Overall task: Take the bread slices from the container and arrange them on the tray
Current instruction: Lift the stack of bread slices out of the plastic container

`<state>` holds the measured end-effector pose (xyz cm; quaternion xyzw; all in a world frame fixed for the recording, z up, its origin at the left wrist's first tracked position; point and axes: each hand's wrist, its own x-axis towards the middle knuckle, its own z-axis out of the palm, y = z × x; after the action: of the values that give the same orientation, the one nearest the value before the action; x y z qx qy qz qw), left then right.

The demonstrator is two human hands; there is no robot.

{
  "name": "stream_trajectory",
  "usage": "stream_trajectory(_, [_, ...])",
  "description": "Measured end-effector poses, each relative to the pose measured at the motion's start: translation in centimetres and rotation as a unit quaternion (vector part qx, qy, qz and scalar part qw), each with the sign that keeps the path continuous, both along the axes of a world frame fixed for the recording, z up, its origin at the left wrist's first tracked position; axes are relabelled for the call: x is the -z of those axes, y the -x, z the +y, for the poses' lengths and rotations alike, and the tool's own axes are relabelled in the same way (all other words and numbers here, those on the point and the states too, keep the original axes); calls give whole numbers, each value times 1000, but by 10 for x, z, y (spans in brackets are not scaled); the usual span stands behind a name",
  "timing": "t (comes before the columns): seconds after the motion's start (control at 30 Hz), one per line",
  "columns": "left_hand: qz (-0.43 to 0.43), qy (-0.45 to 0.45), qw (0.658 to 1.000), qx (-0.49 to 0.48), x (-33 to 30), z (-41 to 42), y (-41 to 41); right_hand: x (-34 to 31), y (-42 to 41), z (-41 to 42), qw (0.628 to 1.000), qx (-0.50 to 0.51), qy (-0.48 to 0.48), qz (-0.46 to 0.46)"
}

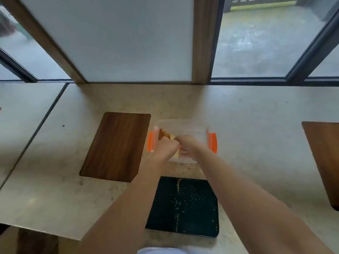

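Hiding most bread slices (pixel 166 135) in the container (pixel 183 125): both hands (pixel 167 146), finger state unclear.

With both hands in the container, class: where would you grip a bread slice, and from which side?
Probably by the top crust edge, coming from above. The bread slices seem to stand on edge against the left wall of the clear container, whose walls block the sides. The left hand and right hand hide the rest.
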<state>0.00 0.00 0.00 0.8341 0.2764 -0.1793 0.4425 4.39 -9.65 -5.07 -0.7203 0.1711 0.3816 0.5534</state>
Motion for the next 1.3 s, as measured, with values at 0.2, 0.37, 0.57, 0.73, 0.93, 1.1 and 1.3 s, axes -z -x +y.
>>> stream_trajectory(0.2, [60, -31, 998, -14, 14, -4, -17, 10, -10, -6, 999, 12, -17, 47])
stream_trajectory(0.37, [63, -78, 995, 2, 24, -9, -24, 16, -15, -16, 997, 31, -27, 68])
stream_trajectory(0.57, [23, -81, 995, 53, 41, -23, -23, 26, -23, -26, 995, 46, -21, 84])
stream_trajectory(0.73, [57, 6, 998, -12, 52, -17, -38, 31, -27, -23, 996, 33, 5, 83])
stream_trajectory(0.93, [98, -6, 994, 40, 59, -9, -51, 32, -30, -16, 992, 54, 20, 109])
stream_trajectory(1.1, [128, -19, 990, 51, 71, -1, -56, 31, -34, -18, 987, 66, 26, 146])
stream_trajectory(1.3, [92, -3, 994, 65, 84, 6, -59, 36, -34, -23, 982, 110, -10, 156])
